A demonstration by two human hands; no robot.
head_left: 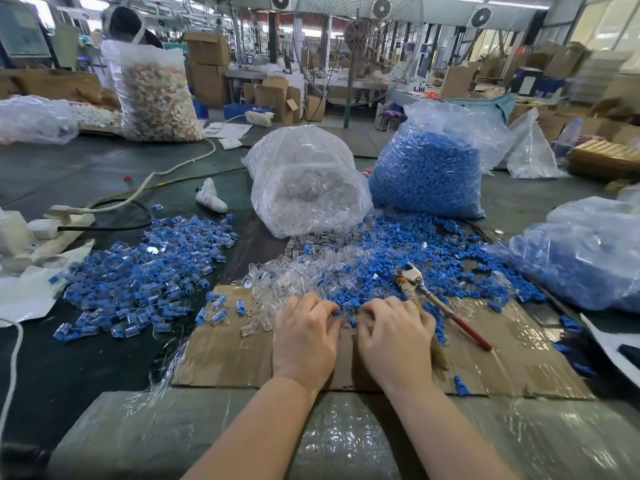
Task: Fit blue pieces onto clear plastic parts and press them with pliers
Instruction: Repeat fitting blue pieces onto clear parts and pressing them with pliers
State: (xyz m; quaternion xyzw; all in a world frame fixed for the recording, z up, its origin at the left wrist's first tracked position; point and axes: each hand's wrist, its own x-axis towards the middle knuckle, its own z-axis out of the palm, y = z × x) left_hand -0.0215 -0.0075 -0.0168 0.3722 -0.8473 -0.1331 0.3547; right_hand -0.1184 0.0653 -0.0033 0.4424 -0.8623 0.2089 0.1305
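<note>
View: single head-worn wide-angle camera, no second view to overlap
Position: above the near table edge, close over both forearms
Facing: forward and down across the cardboard sheet point(485, 368)
Nearest: left hand point(304, 337), right hand point(394, 336)
Far field: workshop floor, standing fan point(360, 32)
Distortion: edges bowed

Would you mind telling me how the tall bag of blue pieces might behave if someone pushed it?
The bag of blue pieces is stuffed full, so probably heavy. Its thin film would likely deform rather than slide. Pieces already lie around its base, so more may spill.
</note>
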